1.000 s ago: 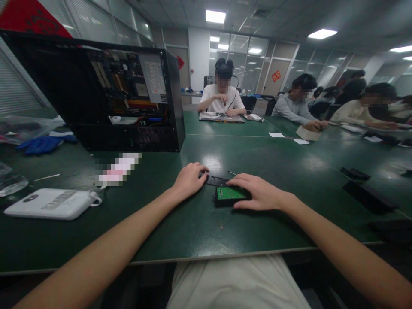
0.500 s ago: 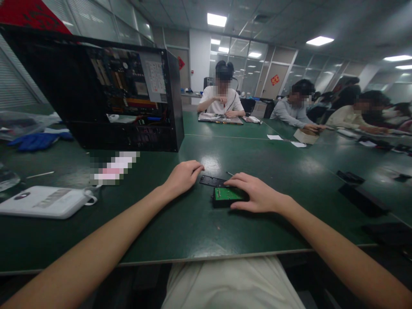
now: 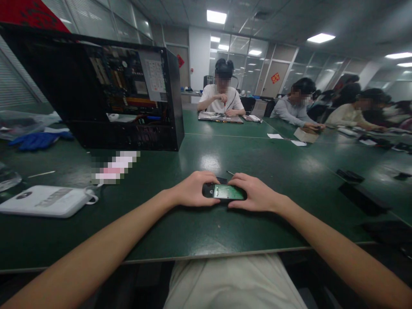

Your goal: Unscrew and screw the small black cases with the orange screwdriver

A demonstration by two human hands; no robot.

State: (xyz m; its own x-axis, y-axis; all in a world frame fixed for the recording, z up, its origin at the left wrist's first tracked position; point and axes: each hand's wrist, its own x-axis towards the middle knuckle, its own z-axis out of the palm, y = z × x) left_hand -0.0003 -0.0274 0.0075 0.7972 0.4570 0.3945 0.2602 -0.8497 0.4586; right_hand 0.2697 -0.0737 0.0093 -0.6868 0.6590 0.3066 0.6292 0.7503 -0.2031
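1. Left hand [image 3: 195, 189] and right hand [image 3: 257, 192] pinch opposite ends of the black case [image 3: 208, 190], thumbs nearest the front edge.
2. It sits inward from the middle of the table's [image 3: 177, 240] front edge.
3. Case open, green board [image 3: 228, 192] exposed; flat black part [image 3: 221, 180] behind, unattached.

Ahead beyond your hands, glass walls [image 3: 240, 53] and a door [image 3: 274, 79] stand under lit ceiling panels [image 3: 216, 16]

A green table [image 3: 199, 234] is bearing a black computer case [image 3: 176, 98], standing back from its front edge; nearer that edge, a white device [image 3: 48, 201] is lying left, a partly hidden panel [image 3: 221, 180] mid-table, a black box [image 3: 363, 198] right.
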